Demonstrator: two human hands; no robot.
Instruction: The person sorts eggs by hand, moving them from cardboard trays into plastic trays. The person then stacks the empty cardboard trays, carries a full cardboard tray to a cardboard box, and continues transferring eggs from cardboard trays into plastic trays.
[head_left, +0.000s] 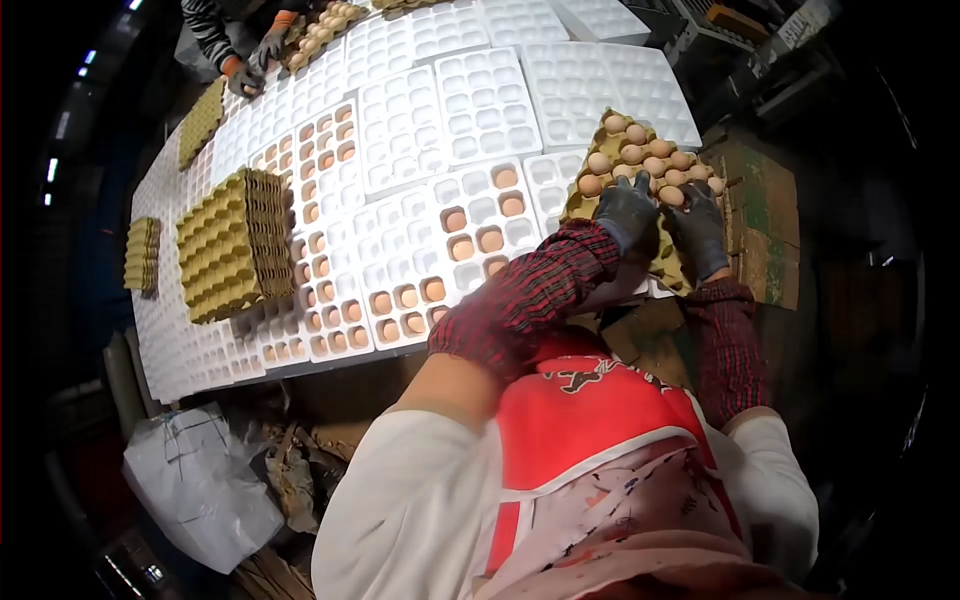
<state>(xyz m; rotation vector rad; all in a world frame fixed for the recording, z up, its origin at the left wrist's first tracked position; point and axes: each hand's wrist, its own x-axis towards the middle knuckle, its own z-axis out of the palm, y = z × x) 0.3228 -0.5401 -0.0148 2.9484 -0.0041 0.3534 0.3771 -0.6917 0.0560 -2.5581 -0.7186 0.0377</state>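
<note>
The pulp tray was located at the near right corner of the tabletop, set obliquely against the rows of white trays, and carried loose eggs mainly across its far half. The left hand, in a grey glove, was positioned over the middle of the pulp tray, palm down, with the fingers partly spread and bent toward the eggs; whether it had hold of an egg could not be determined. The right hand, similarly gloved, was positioned at the right side of the same tray, with the fingers partly curled beside the nearest eggs; its grip could not be determined either. Checked sleeves covered both forearms. To the left of the pulp tray, a partly filled white tray held brown eggs in some of its cells. A second partly filled tray lay along the near edge of the tabletop. A tall stack of pulp trays stood on the left part of the tabletop, and a smaller stack stood near the left edge. At the far edge, left of centre, a co-worker's gloved hands were beside an egg-laden tray. Cardboard was situated beyond the right edge.
</note>
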